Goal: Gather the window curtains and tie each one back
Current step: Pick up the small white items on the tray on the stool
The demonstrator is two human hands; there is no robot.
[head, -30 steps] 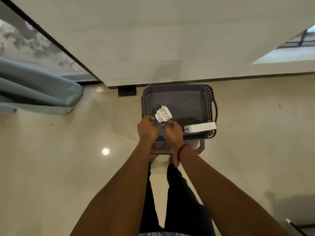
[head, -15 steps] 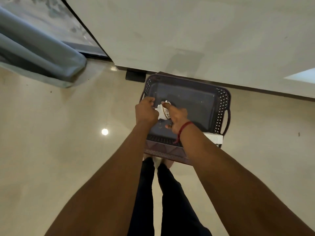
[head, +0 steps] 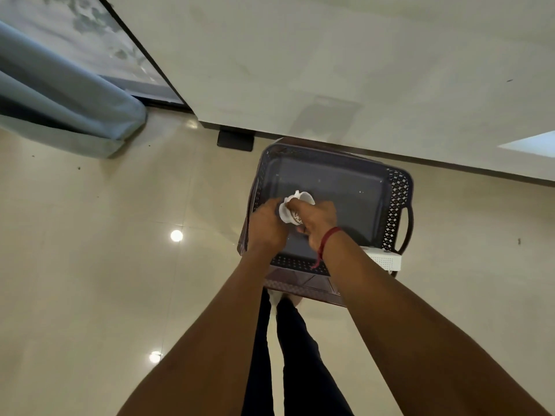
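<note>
A rolled white tieback band (head: 290,209) with a patterned edge sits between both hands above a dark plastic basket (head: 396,202). My left hand (head: 265,223) grips its left side and my right hand (head: 315,219), with a red thread at the wrist, grips its right side. A grey-blue curtain (head: 69,94) hangs gathered at the far left, in front of a window (head: 99,34). A second white band (head: 386,259) lies over the basket's near right rim.
The basket stands on a glossy beige tile floor, against a white wall (head: 330,61). A small black block (head: 235,141) sits at the wall's base. My legs in dark trousers (head: 288,355) stand just behind the basket.
The view has shifted so the basket lies further right and the curtain looms larger. Both hands have closed in tighter around the rolled band, hiding more of it.
</note>
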